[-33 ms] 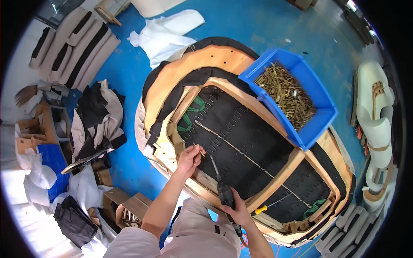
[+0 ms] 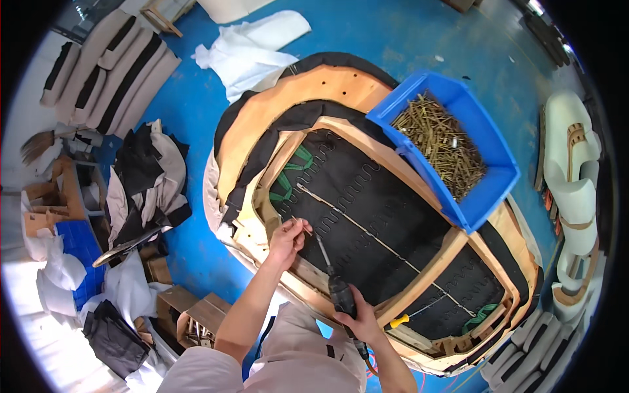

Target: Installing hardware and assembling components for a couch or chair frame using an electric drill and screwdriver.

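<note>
Over the near left part of an upholstered wooden seat frame (image 2: 429,272), my left hand (image 2: 286,242) pinches a thin, brass-coloured screw between thumb and fingertips. My right hand (image 2: 362,319) grips a black power screwdriver (image 2: 341,295) by its body, its long bit pointing up and left toward the pinched screw. The bit's tip and the screw look close together, but I cannot tell whether they touch. On the frame's far right side rests a blue bin (image 2: 481,121) full of brass-coloured screws (image 2: 440,147). Black fabric (image 2: 354,209) with zigzag springs spans the frame's opening.
A yellow-handled screwdriver (image 2: 400,321) lies on the frame beside my right hand. Cardboard boxes (image 2: 204,319) stand at lower left, with fabric pieces (image 2: 154,170) behind them. White wrapping (image 2: 252,49) lies on the blue floor beyond. Cushioned parts (image 2: 108,72) are stacked far left.
The bin appears slightly farther right in the picture, and the view has shifted a little. Both hands keep their holds.
</note>
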A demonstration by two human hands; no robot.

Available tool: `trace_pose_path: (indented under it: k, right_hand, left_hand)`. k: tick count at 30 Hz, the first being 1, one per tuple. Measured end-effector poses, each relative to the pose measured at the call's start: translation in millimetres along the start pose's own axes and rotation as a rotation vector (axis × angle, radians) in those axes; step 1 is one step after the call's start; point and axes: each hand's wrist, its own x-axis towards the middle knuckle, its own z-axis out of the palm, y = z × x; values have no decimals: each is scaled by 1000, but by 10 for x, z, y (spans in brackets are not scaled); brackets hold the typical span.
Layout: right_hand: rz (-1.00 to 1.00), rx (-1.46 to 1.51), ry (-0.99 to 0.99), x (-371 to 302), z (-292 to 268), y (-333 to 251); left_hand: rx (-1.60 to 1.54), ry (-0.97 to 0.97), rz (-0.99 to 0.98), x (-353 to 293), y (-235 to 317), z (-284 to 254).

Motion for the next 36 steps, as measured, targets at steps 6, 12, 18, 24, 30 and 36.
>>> trace_pose_path:
  k: [6,12,18,24,30,36]
  right_hand:
    - [-104,-60,-41,140,35,-223]
    - [-237,-180,-89,263,-36,-167]
    - [-371,-266,-44,326,-79,-348]
    - [-140,-458,-61,369,-128,-743]
    - [-531,-492,-71,764,-327,-1157]
    - [-383,-676,-191,1052,-296,-1668]
  left_hand:
    - [28,82,138,-26,351,119]
    - [-11,168,24,-17,443,249]
    - [123,184,90,-2,456,375]
    - [259,255,278,92,449,407]
    - [-75,150,318,5,815,685]
    - [-143,302,393,164,1041,516]
